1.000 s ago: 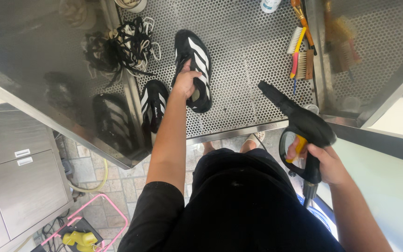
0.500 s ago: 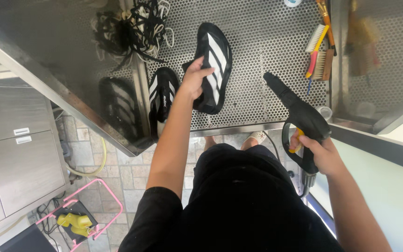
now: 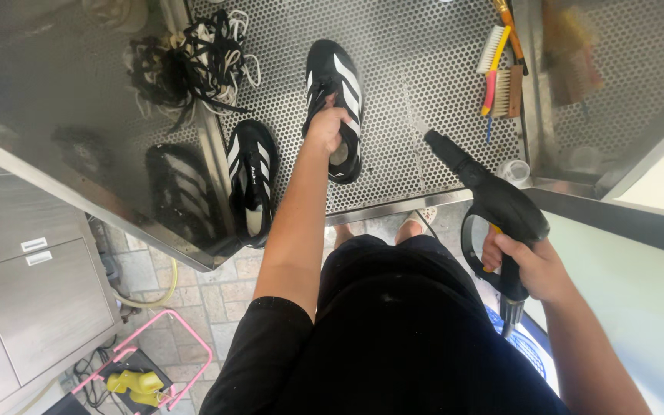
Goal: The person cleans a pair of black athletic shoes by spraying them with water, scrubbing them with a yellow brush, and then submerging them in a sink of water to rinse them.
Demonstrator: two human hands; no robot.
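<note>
Got my left hand [image 3: 327, 129] clamped around the heel of the black striped shoe [image 3: 335, 100] on the perforated tray [image 3: 424, 46], right hand [image 3: 529, 265] wrapped round the spray gun [image 3: 493, 204]. No water visible, so washing looks unstarted; second shoe [image 3: 249, 178] waits just beside.

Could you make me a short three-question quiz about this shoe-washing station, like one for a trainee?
1. True or false: the left hand grips a black shoe with white stripes on the perforated metal tray.
2. What does the right hand hold? A) a brush B) a black spray gun C) laces
3. Where does the second shoe lie relative to the held one?

Key
1. True.
2. B, the black spray gun, nozzle aimed toward the tray.
3. To its left, at the tray's edge, below the pile of laces.
</note>
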